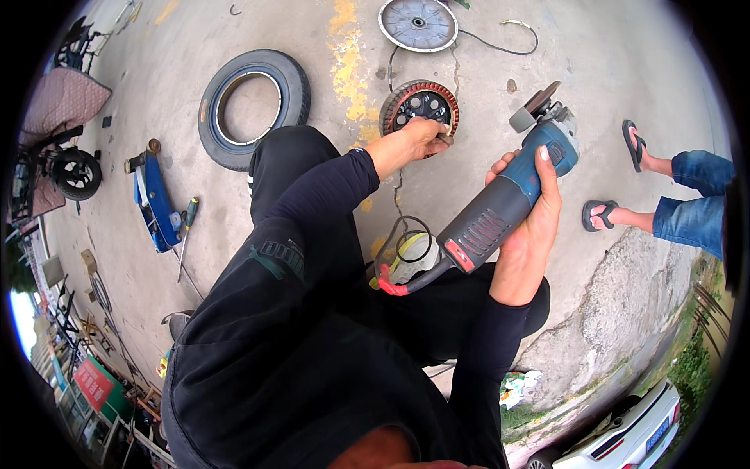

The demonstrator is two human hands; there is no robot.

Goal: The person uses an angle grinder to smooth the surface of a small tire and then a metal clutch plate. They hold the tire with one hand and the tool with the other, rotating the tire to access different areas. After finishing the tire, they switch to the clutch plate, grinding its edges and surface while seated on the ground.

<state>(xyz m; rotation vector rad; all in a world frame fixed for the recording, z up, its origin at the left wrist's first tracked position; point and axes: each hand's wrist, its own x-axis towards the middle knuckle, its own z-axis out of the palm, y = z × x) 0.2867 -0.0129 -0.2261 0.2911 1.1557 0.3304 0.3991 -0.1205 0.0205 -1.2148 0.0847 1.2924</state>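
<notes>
My right hand [525,246] is wrapped round the body of a blue and dark grey angle grinder [488,211]. The grinder's head, with its guard and disc [539,100], points up and away from me, and its cord trails from the red-marked rear end. At the near right edge of a round motor stator [388,115], my left hand [423,138] is closed, gripping what looks like its axle. Copper windings ring the stator's black, holed centre, which rests on the concrete. My fingers hide part of its lower side.
Left of the stator lies a tyre [297,86] on its rim. A grey wheel cover [418,27] with a cable is beyond. A blue floor jack [156,205] and a screwdriver [187,223] lie left. A person in sandals [633,215] stands right. A white car [625,438] is lower right.
</notes>
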